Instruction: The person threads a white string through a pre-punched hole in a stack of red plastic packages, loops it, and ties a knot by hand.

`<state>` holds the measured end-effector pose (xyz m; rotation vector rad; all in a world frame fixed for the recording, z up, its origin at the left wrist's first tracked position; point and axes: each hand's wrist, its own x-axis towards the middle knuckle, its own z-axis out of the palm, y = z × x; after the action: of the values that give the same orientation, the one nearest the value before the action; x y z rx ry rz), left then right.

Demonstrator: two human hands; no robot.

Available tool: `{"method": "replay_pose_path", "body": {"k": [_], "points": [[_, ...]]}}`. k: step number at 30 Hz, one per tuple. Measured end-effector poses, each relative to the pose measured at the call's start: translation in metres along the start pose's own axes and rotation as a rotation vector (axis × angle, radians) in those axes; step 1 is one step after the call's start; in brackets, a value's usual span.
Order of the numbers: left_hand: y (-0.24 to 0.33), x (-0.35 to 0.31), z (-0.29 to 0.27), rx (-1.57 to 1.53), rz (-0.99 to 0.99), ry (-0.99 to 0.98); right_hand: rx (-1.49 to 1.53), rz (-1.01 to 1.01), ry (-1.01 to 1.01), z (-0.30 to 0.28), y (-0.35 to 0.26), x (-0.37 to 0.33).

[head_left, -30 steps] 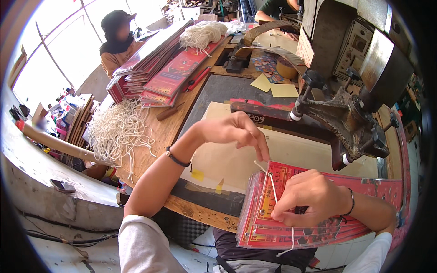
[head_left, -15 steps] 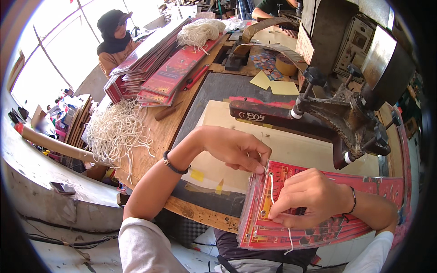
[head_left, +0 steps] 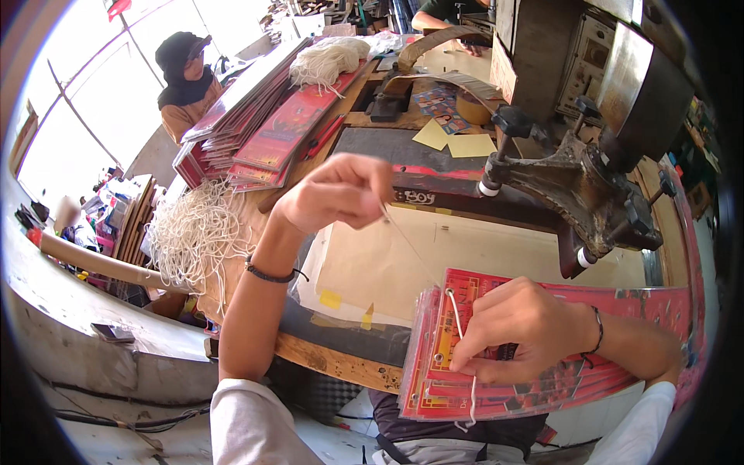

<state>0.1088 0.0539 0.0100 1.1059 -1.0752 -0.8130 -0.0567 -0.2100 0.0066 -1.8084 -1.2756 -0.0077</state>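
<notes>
A fanned stack of long red printed sheets with clear plastic edges [head_left: 620, 302] lies at the table's front edge, over my lap. White cord [head_left: 456, 311] comes through an eyelet near the top sheet's left end and runs down under my right fingers; its loose end hangs below. My right hand [head_left: 519, 329] rests on the stack, thumb and fingertips closed over the cord. Raised above the table, my left hand [head_left: 341, 192] is closed in a pinch, slightly blurred. From it a thin taut strand slants down to the top sheet's upper corner.
A tangle of white cords [head_left: 198, 232] lies on the left. Behind it are piled red sheets [head_left: 283, 128] with a cord bundle [head_left: 329, 62] on top. A metal press [head_left: 573, 174] stands at right, beside yellow papers [head_left: 471, 145]. Two other people are at the far side.
My left hand has lifted up and away from the sheet's corner, drawing the strand tight. The cord along the sheet has shifted slightly. My right hand stays on the stack.
</notes>
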Motion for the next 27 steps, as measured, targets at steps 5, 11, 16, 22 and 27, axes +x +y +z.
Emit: {"method": "replay_pose_path", "body": {"k": [5, 11, 16, 22, 27], "points": [[0.007, -0.003, -0.017, -0.194, 0.384, 0.485, 0.012, 0.002, -0.029, -0.001, -0.001, 0.001], [0.002, 0.002, -0.030, -0.165, 0.529, 1.181, 0.009, 0.048, -0.080, -0.005, -0.003, 0.001], [-0.006, 0.000, -0.048, -0.119, 0.595, 1.478, -0.006, 0.030, -0.044, -0.002, 0.001, -0.001], [-0.010, -0.005, -0.051, -0.226, 0.557, 1.579, -0.043, 0.014, -0.018, 0.000, 0.003, -0.002], [-0.010, -0.015, -0.063, -0.213, 0.577, 1.508, -0.069, -0.016, 0.018, 0.003, 0.007, -0.004]]}}
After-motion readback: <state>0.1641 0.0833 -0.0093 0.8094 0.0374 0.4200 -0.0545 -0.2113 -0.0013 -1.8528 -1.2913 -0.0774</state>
